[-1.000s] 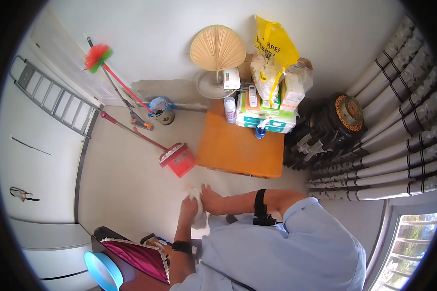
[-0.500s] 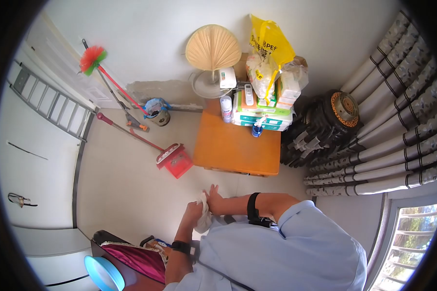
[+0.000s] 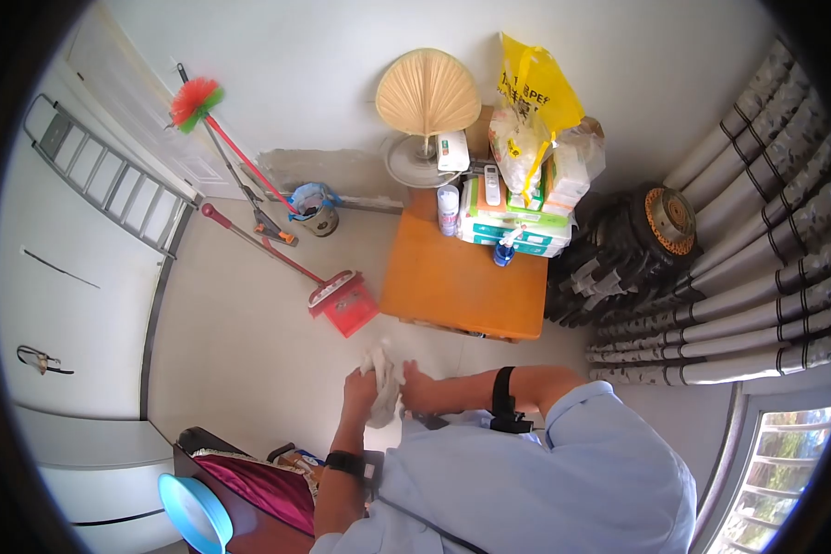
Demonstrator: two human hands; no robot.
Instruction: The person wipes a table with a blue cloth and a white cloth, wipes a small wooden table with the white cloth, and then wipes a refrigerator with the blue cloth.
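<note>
the pale cloth (image 3: 379,390) is up in front of the person's body, above the floor (image 3: 249,346) and short of the near edge of the wooden table (image 3: 462,294). it hangs bunched and creased, one end rising above the hands and the rest drooping below.

the left hand (image 3: 359,395) is closed around the cloth's left side in a firm-looking grip. the right hand (image 3: 421,385) is at the cloth's other side with the fingers partly curled; that side is blurred, so i cannot tell whether it pinches the fabric, only touches it, or is just beside it.

to handle the cloth well, the left grip is best kept as the anchor while the right hand finds a true edge or corner rather than a fistful of folds. drawing the two hands apart gently would ease out the creases and keep the layers even. elbows bent and the cloth high would hold its lower end off the floor.

outward from there, the red dustpan (image 3: 349,309) lies on the floor ahead and to the left, so a wide swing that way could brush it. on the table, the blue bottle (image 3: 503,253) and the spray can (image 3: 447,210) are set back from the near edge, beside the stacked packs (image 3: 526,238). short, compact movements close to the body suit this spot, and the cord (image 3: 425,526) across the shirt (image 3: 545,471) should stay clear of the fabric.
</note>
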